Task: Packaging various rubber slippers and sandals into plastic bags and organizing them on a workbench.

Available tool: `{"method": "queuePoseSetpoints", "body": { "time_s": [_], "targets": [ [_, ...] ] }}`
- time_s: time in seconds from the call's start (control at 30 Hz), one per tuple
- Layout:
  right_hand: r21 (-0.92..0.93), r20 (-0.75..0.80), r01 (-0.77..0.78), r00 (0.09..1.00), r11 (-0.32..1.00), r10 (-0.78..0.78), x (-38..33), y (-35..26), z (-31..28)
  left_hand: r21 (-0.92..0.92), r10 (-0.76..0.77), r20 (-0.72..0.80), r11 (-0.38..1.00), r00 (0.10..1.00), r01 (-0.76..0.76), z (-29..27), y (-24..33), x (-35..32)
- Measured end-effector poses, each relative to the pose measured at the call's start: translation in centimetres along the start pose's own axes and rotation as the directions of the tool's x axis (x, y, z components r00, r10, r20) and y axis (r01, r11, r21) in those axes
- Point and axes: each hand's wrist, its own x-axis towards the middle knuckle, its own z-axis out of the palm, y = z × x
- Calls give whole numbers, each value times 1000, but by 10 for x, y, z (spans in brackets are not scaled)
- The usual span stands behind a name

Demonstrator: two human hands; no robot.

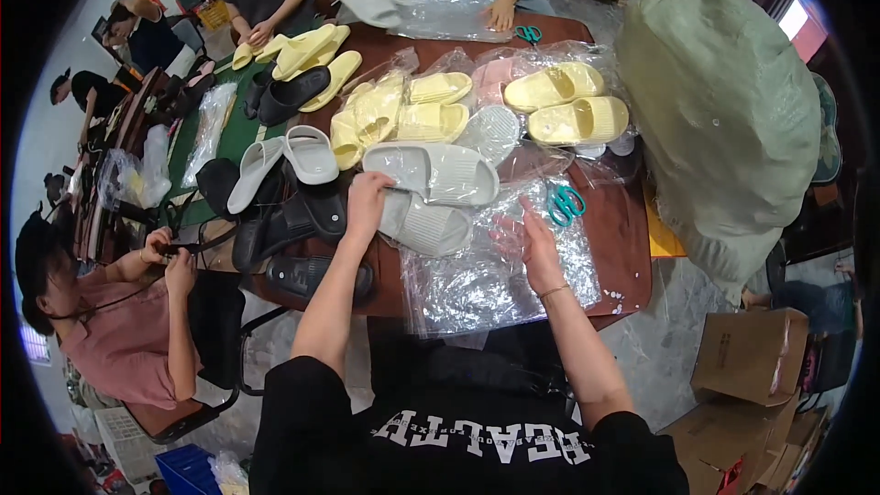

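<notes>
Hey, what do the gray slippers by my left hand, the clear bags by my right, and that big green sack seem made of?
Gray slippers: probably molded foam or soft rubber, smooth-edged and ribbed on top; can't tell which.
Clear bags: glossy plastic film, see-through with crinkled highlights.
Green sack: likely woven plastic, dull and wrinkled, though the weave isn't distinct.

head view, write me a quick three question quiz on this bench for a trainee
1. Multiple choice: which lies at the left hand? a) brown cardboard boxes b) pale grey ribbed slippers in clear plastic c) a blue plastic crate
2. True or false: the right hand is balled into a fist.
3. Fill in: the bulging pale-green woven sack stands to the person's ____.

Key: 1 b; 2 false; 3 right.
</notes>
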Motion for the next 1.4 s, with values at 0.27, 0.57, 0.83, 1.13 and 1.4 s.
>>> {"method": "queuePoseSetpoints", "body": {
  "time_s": [0.27,0.57,0.83,1.13,1.4],
  "targets": [
    [44,-33,9,999,999,-8,7,9,-9,41,261,76,963,962,-265,26,38,10],
    [-57,-47,114,992,992,-117,-40,-67,-26,-275,224,-33,935,974,-224,-57,52,26],
    [72,-357,295,899,953,-252,-103,-103,-133,-209,72,18,976,997,-67,-102,118,7],
    [52,-348,41,937,998,-21,-139,-27,-197,-84,192,253,981,948,-176,-26,149,-22],
    [-126,-145,122,979,984,-140,-124,-56,-171,-79,-76,-66,994,995,71,-62,103,-32]
  ]
}}
